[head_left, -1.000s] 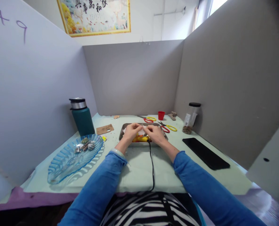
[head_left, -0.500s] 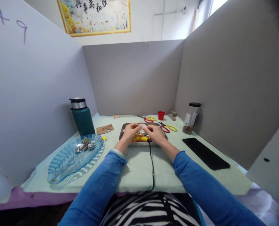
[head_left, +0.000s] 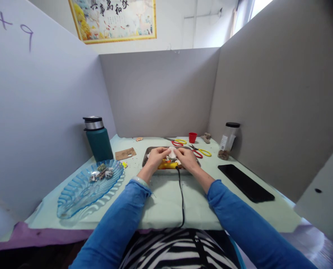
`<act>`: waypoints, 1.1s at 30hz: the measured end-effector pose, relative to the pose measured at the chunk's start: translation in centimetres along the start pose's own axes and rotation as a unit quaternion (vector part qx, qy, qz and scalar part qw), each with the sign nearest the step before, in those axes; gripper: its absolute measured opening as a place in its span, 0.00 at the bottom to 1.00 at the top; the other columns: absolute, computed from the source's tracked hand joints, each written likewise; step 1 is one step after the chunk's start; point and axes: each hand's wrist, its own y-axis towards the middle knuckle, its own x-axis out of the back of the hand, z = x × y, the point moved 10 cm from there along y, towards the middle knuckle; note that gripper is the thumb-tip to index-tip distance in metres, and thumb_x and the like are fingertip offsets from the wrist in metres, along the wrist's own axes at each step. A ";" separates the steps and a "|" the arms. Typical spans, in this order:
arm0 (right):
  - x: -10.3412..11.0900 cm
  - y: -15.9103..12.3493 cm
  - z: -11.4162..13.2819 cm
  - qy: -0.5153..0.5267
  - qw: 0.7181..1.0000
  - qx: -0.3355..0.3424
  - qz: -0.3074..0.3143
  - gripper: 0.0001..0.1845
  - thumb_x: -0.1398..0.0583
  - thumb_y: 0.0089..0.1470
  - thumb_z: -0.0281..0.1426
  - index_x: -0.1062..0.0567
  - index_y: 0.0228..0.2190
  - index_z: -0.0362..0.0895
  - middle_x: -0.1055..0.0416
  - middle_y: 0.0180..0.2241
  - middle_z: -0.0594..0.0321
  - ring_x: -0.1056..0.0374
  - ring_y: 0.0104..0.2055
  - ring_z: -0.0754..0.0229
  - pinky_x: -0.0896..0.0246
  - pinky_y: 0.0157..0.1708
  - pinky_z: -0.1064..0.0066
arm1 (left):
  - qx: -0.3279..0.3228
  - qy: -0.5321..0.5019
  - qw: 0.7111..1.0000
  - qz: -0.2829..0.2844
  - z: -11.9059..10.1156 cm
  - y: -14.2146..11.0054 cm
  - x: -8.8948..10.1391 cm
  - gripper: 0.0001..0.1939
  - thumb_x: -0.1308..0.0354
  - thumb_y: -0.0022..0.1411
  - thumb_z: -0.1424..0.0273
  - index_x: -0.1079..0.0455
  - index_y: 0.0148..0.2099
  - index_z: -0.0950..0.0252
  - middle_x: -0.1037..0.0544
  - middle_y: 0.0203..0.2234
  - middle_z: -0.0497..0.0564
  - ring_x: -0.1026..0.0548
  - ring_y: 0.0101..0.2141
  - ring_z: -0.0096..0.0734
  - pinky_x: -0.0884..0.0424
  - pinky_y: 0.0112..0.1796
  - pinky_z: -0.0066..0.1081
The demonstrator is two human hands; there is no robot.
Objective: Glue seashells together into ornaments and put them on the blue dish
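Note:
Above the metal tray [head_left: 145, 158], a white, rounded, shell-like piece [head_left: 172, 152] is pinched between the fingertips of both hands. My left hand [head_left: 156, 157] grips its left edge, and my right hand [head_left: 186, 158] holds its right edge. Below them in the tray lies a yellow tool like a glue gun [head_left: 168, 164], with a black cord [head_left: 182, 201] running from it toward my body. Small white and coloured bits also lie in the tray, partly hidden by my hands.
At left are a blue ribbed plate [head_left: 79, 194] holding several shells [head_left: 109, 173], a teal bottle [head_left: 99, 144] and a cardboard piece [head_left: 124, 154]. Two pairs of scissors or pliers [head_left: 202, 151] and a red cup [head_left: 192, 138] lie beyond. A jar [head_left: 227, 144] and black phone [head_left: 245, 182] are right.
The white piece has shifted slightly to the right and shows more of its round face. Both hands keep their pinch on it, with little movement.

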 end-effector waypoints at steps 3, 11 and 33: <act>-0.6 0.5 -1.6 0.069 0.997 -0.039 0.012 0.19 0.47 0.51 0.42 0.34 0.17 0.43 0.36 0.18 0.65 0.41 0.23 0.63 0.51 0.24 0.72 | -0.030 -0.005 0.999 0.008 -0.8 0.0 -0.2 0.21 0.34 0.47 0.60 0.24 0.41 0.69 0.22 0.33 0.55 0.28 0.31 0.29 0.32 0.35 0.30; -2.9 0.4 -4.9 0.292 0.931 -0.214 0.052 0.08 0.43 0.42 0.33 0.34 0.17 0.43 0.40 0.14 0.68 0.46 0.16 0.68 0.51 0.17 0.75 | -0.176 0.108 0.976 0.074 -3.6 -0.7 -1.7 0.12 0.42 0.48 0.75 0.22 0.37 0.65 0.25 0.47 0.56 0.28 0.46 0.36 0.34 0.48 0.34; -1.9 0.5 -1.6 0.269 0.960 -0.052 0.062 0.19 0.38 0.43 0.46 0.30 0.26 0.42 0.37 0.19 0.69 0.42 0.22 0.66 0.47 0.23 0.73 | 0.033 -0.050 0.998 -0.013 0.9 0.4 0.3 0.24 0.32 0.41 0.52 0.28 0.29 0.69 0.29 0.22 0.48 0.33 0.23 0.24 0.35 0.26 0.26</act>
